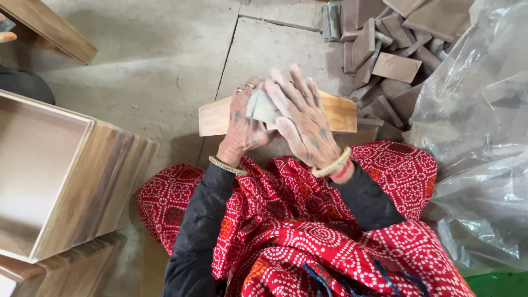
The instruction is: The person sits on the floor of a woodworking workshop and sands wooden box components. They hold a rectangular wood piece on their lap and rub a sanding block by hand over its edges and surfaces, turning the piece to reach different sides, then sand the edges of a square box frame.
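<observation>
Head view looks down on both hands over a wooden board [335,113] lying across the lap. Left hand [242,124] and right hand [305,121] together pinch a small grey folded pad [263,107] — fingers closed on it, pressed against the board's upper face. Wooden boxes [66,176] stand to the left, a heap of wood offcuts [385,49] beyond, clear plastic sheeting [478,137] to the right.

sleeves: dark | wrists: gold bangles | fingers: rings | cloth: red, white-dotted
</observation>
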{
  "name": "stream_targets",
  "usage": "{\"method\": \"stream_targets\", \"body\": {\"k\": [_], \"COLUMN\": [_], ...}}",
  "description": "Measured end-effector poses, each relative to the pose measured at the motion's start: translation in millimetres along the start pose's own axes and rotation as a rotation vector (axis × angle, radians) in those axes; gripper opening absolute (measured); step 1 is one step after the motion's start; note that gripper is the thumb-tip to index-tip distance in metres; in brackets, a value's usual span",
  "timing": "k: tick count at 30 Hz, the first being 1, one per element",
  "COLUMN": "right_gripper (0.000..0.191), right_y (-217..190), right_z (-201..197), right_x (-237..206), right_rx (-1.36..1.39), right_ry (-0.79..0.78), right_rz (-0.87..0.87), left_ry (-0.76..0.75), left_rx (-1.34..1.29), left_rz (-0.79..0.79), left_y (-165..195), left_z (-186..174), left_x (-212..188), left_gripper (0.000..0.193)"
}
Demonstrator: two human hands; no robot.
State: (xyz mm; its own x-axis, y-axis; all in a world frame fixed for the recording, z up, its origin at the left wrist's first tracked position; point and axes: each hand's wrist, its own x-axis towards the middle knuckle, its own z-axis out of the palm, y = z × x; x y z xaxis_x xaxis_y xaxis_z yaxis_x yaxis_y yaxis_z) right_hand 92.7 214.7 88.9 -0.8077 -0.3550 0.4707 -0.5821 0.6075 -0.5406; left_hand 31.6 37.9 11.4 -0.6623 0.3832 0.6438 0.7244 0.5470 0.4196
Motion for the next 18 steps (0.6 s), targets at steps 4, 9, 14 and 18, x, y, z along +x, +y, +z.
{"method": "stream_targets", "body": {"k": [4, 9, 14, 18], "right_gripper": [0.058, 0.058, 0.056, 0.06], "right_y": [8.8, 28.9, 23.5, 27.5], "right_z": [-6.8, -21.0, -9.3, -6.7], "right_x": [-6.4, 3.9, -6.8, -13.1], "right_rx": [0.014, -0.041, -0.105, -0.059], "right_ry": [-0.013, -0.02, 0.137, 0.031], "right_rz": [0.013, 0.012, -0.186, -0.082], "left_ry": [0.032, -0.083, -0.03, -0.035], "left_rx": [-0.015, 0.052, -0.11, -0.093], "left_rz": [-0.032, 0.007, 0.056, 0.055], "left_y": [-0.4, 3.6, 0.4, 3.1], "left_z": [12.3, 23.2, 11.4, 4.6], "left_x": [-2.4, -2.7, 14.3, 21.3], "left_gripper": [0.071, 0.079, 0.089, 0.103]}}
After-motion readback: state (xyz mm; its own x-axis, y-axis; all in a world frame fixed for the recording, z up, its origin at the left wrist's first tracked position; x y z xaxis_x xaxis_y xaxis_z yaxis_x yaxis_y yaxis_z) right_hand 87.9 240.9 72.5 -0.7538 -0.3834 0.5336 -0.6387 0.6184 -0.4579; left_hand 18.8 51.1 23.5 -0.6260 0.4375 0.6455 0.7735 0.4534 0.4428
